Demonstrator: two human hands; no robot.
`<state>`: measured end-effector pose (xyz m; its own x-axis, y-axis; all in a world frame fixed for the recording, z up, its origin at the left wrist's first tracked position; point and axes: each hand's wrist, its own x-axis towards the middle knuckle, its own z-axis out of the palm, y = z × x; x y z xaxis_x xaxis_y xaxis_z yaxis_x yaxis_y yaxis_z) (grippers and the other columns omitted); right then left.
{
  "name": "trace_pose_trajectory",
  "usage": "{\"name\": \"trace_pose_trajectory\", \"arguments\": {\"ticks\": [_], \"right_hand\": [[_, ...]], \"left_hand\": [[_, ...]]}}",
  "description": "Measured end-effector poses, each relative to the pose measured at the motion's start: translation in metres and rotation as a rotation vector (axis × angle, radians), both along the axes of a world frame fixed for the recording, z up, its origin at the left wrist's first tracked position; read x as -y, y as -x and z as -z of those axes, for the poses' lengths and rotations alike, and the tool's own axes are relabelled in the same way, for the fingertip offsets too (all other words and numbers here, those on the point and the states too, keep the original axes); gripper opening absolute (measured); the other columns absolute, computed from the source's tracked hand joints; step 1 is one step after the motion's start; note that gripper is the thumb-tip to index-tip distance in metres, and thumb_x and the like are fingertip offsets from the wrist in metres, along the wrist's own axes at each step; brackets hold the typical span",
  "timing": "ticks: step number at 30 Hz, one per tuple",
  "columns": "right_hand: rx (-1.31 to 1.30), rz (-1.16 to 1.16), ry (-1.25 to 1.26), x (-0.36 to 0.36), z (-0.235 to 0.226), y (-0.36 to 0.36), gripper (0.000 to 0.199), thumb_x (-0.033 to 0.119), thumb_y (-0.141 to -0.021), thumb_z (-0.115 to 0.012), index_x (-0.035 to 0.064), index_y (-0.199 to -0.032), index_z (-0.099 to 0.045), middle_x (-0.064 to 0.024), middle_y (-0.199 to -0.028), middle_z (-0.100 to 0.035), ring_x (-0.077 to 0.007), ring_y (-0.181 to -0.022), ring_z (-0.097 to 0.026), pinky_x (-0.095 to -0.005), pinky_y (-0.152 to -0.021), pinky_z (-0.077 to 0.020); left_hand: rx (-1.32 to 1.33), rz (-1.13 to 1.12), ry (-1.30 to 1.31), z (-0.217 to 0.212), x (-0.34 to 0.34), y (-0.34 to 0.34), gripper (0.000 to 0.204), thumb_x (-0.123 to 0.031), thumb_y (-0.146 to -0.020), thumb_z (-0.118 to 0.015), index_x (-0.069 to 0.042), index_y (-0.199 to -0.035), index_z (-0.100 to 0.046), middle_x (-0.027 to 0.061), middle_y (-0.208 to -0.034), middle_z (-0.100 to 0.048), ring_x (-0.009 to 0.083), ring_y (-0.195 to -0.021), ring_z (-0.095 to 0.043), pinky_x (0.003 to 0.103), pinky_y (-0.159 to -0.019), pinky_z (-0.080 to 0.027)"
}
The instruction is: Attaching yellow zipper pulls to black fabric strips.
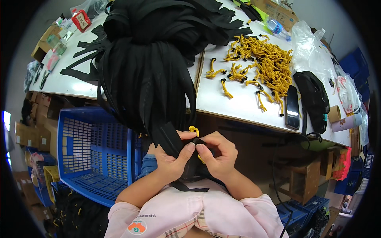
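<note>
One left hand (166, 161), fingers clamped on black zipper tape (166, 139), right hand (220, 154), fingers pinched on yellow cord pull (193, 129), thumbs adjacent

We get bright, fairly even light on the white table (212, 95), dimness beneath it, a glaring white patch (6, 117) far left, and edges bending toward the black rim.

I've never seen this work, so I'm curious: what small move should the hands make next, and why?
Perhaps gently tug the yellow cord snug: a curve of it stands up where the left hand and right hand pinch close together, beside a black strip.
</note>
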<state>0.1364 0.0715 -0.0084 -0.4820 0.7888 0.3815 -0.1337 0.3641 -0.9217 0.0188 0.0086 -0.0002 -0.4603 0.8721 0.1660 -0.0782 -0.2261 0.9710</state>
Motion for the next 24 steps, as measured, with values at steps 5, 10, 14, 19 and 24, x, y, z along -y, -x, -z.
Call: {"name": "trace_pose_trajectory", "arguments": {"ticks": [5, 10, 14, 19, 24], "right_hand": [[-0.297, -0.257, 0.56, -0.002, -0.005, 0.003, 0.006, 0.001, -0.074, -0.057, -0.0022, -0.078, -0.054, -0.0029, -0.068, -0.05, -0.0063, -0.052, -0.041, -0.0181, -0.045, -0.0327], [-0.364, -0.526, 0.931, -0.014, 0.0, -0.005, 0.005, 0.003, -0.074, -0.058, 0.0, -0.074, -0.054, -0.002, -0.067, -0.05, -0.0033, -0.05, -0.038, -0.017, -0.042, -0.0275], [-0.217, -0.331, 0.632, -0.006, 0.003, 0.0, 0.005, 0.002, -0.074, -0.058, -0.001, -0.076, -0.054, -0.0008, -0.066, -0.05, -0.004, -0.049, -0.039, -0.0171, -0.042, -0.0284], [-0.033, -0.063, 0.064, 0.001, -0.005, 0.006, 0.005, 0.001, -0.076, -0.054, -0.0014, -0.074, -0.05, -0.003, -0.064, -0.047, -0.0064, -0.052, -0.038, -0.0186, -0.046, -0.0295], [-0.128, -0.279, 0.272, -0.003, 0.002, -0.002, 0.006, 0.004, -0.076, -0.056, -0.0004, -0.076, -0.052, -0.0033, -0.062, -0.047, -0.0065, -0.05, -0.039, -0.0185, -0.044, -0.0289]], "left_hand": [[0.326, 0.201, 0.1, -0.008, 0.002, 0.007, 0.022, -0.009, -0.075, -0.06, 0.002, -0.094, -0.055, 0.0058, -0.087, -0.055, 0.0113, -0.077, -0.053, 0.022, -0.071, -0.042], [0.325, 0.28, 0.149, -0.011, 0.004, 0.013, 0.022, -0.009, -0.075, -0.059, 0.002, -0.093, -0.057, 0.0054, -0.083, -0.055, 0.0109, -0.072, -0.052, 0.021, -0.067, -0.042], [0.059, 0.222, 0.054, -0.006, -0.002, 0.013, 0.021, -0.009, -0.074, -0.058, 0.003, -0.092, -0.058, 0.006, -0.083, -0.054, 0.0107, -0.074, -0.051, 0.021, -0.067, -0.041], [0.019, 0.136, 0.039, -0.006, -0.001, 0.009, 0.021, -0.005, -0.073, -0.057, 0.002, -0.093, -0.058, 0.0065, -0.084, -0.054, 0.0109, -0.075, -0.051, 0.022, -0.068, -0.04], [-0.125, 0.15, 0.025, -0.009, 0.001, 0.013, 0.019, -0.002, -0.073, -0.058, 0.0, -0.092, -0.059, 0.0068, -0.083, -0.056, 0.0116, -0.073, -0.053, 0.022, -0.065, -0.042]]}}
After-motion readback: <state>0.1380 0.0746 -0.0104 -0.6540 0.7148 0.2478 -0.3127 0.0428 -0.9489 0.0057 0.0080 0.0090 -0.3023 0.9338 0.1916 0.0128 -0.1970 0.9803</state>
